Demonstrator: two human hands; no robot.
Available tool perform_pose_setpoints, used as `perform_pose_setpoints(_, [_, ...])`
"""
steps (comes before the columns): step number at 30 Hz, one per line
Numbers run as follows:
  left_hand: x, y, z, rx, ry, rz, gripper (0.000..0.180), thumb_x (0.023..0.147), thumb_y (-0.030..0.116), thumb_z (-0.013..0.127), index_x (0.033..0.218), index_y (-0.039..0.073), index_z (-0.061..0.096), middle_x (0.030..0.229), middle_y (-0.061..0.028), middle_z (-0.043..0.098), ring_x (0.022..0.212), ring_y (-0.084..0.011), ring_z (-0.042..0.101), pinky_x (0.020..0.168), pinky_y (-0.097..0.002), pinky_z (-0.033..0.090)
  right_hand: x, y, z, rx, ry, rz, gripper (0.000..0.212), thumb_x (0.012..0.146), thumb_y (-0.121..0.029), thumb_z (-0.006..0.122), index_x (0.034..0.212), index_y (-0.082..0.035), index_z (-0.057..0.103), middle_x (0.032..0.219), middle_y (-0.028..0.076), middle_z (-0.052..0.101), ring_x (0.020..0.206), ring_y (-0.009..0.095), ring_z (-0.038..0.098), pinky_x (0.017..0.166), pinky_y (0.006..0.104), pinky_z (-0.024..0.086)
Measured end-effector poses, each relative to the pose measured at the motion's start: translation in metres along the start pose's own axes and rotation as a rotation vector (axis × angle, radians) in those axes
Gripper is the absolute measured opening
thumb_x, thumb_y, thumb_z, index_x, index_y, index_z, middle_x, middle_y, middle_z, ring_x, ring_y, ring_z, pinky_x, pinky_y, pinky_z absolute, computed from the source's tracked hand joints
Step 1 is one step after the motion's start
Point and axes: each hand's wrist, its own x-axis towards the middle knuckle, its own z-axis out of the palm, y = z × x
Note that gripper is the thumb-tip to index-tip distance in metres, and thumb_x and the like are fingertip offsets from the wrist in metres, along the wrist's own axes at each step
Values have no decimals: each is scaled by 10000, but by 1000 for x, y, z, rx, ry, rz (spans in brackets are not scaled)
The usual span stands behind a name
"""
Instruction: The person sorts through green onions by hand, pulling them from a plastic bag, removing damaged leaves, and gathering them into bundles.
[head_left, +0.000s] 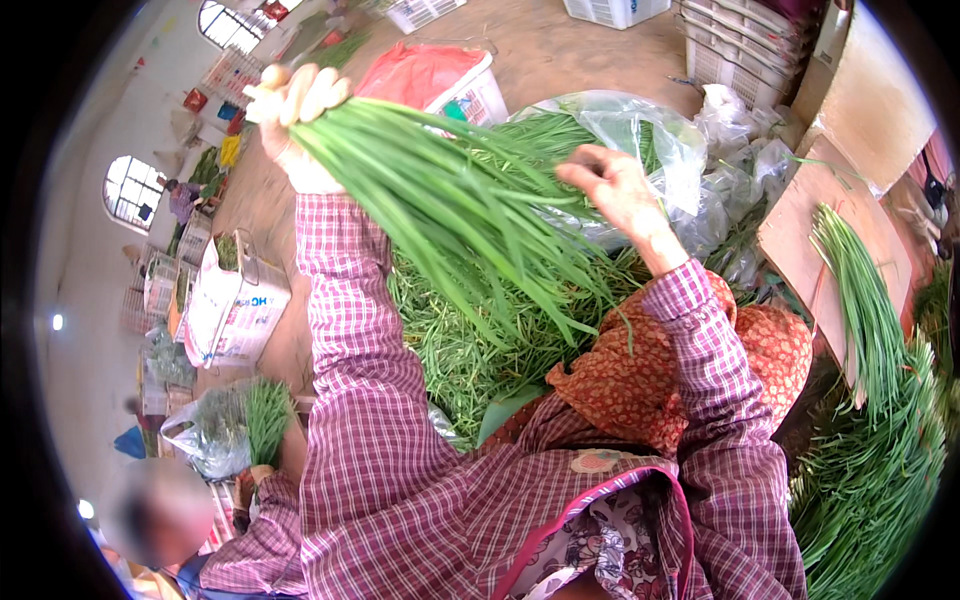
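My left hand, raised at the upper left, is wrapped round the pale stem end of a bunch of garlic chives. Pale coverings seem to sit on its fingertips. The long green leaves fan out toward the lower right. My right hand is beside the leaves on their right, its fingers curled in together. Whatever those fingers pinch, if anything, is too small to make out. Beneath the bunch, a heap of loose chive leaves and trimmings spreads in front of me.
Behind the heap, a clear plastic bag holds more greens. Chives lie on a cardboard sheet and in a pile at right. A red-covered basket and stacked crates stand farther back. A co-worker sits at lower left.
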Motion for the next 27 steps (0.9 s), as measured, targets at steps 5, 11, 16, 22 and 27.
perform_pose_setpoints(5, [0, 15, -9, 302, 340, 45, 295, 866, 66, 656, 1144, 36, 561, 740, 3, 469, 723, -147, 454, 825, -356, 456, -5, 38, -41, -310, 105, 94, 382, 905, -419, 608, 1055, -79, 696, 944, 167, 703, 885, 301, 674, 795, 377, 517])
perform_pose_setpoints(11, [29, -26, -5, 554, 422, 72, 327, 827, 16, 699, 1130, -35, 591, 817, -91, 624, 764, -211, 615, 790, -368, 547, 3, -21, -63, -421, 193, -127, 978, 783, -672, 636, 1386, 64, 408, 1371, 272, 485, 1299, 365, 461, 1083, 421, 372])
perform_pose_setpoints(16, [44, -92, 52, 749, 343, 162, 340, 849, 12, 676, 1166, -69, 580, 865, -95, 645, 843, -208, 633, 882, -338, 526, 31, -74, -15, -327, 226, -592, 1200, 604, -623, 811, 1407, 105, 294, 1361, 320, 437, 1294, 419, 428, 1090, 470, 352])
perform_pose_setpoints(22, [64, -160, 90, 333, 248, 199, 290, 926, 110, 581, 1200, 17, 563, 948, -106, 661, 1010, -285, 616, 1046, -486, 444, 23, -81, -88, -541, 491, -665, 747, 660, -305, 825, 1315, -164, 493, 877, 133, 628, 851, 329, 660, 707, 454, 530])
perform_pose_setpoints(27, [84, -236, 82, -243, 238, -45, 340, 890, 141, 632, 1203, 15, 594, 1081, -149, 688, 1070, -324, 638, 1043, -522, 460, -31, -56, -211, -990, 564, -863, 542, 702, -178, 743, 1211, -227, 562, 748, 67, 608, 660, 263, 665, 509, 384, 504])
